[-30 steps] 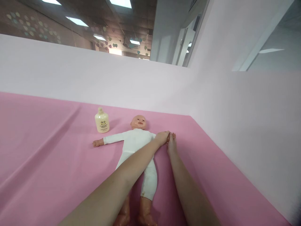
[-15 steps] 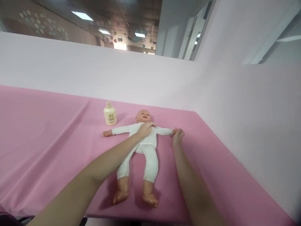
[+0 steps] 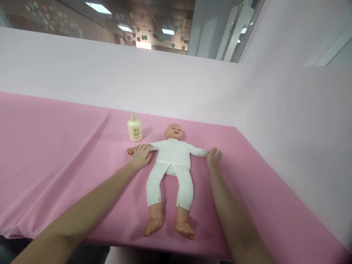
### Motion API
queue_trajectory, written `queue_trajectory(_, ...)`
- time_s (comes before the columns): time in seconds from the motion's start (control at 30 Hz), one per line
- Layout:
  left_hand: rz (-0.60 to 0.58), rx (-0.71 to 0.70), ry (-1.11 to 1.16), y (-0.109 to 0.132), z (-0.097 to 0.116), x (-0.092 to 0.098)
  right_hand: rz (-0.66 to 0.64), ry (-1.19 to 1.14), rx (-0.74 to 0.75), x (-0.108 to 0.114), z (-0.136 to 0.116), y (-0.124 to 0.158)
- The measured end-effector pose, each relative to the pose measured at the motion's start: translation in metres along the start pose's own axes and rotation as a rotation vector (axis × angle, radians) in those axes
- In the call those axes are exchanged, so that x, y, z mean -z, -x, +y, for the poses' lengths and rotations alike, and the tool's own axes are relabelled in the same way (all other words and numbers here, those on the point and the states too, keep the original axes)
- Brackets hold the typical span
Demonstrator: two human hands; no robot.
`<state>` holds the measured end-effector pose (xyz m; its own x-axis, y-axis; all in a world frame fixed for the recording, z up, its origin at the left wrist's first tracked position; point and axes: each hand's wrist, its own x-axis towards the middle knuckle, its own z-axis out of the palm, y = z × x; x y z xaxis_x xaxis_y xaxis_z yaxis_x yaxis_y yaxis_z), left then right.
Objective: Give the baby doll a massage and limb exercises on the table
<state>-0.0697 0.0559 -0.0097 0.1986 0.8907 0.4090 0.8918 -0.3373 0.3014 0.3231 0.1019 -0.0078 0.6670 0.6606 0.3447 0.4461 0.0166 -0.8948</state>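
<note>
A baby doll (image 3: pixel 173 154) in a white suit lies on its back on the pink cover, arms spread and bare feet toward me. My left hand (image 3: pixel 141 156) rests over the doll's forearm on the left, fingers laid across the sleeve near the wrist. On the right, my right hand (image 3: pixel 215 157) is closed around the doll's other hand, which it mostly hides. A cream pump bottle (image 3: pixel 134 129) stands upright beyond my left hand, beside the doll's head.
The pink-covered table (image 3: pixel 68 128) meets a pale wall (image 3: pixel 110 77) at the back and another on the right. Above the back wall, a window (image 3: pixel 154 25) shows ceiling lights and heart decorations.
My left hand has moved left from the doll's chest to its forearm. My right hand stays at the doll's other hand. The view has shifted slightly.
</note>
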Motion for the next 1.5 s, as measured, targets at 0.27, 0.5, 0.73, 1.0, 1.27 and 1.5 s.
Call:
queue_trajectory(0.27,-0.016,0.375,-0.157,-0.002,-0.03,0.019,0.015,0.113,0.044,-0.001,-0.006,0.009)
queue_trajectory(0.5,0.031,0.422,0.128,-0.007,-0.051,0.026,-0.071,0.049,0.382,0.004,-0.041,0.042)
queue_trajectory(0.73,0.385,0.292,0.718,-0.012,-0.026,0.014,-0.581,-0.137,0.701,-0.019,-0.102,0.093)
queue_trajectory(1.0,0.411,0.3,1.147,-0.006,0.004,0.002,-1.156,-0.123,0.753,-0.069,-0.153,0.119)
queue_trajectory(1.27,0.405,0.189,0.987,-0.005,0.002,0.007,-1.422,0.02,0.73,-0.11,-0.169,0.126)
queue_trajectory(1.5,0.252,0.104,0.823,0.002,0.015,0.016,-1.357,0.142,0.832,-0.117,-0.154,0.133)
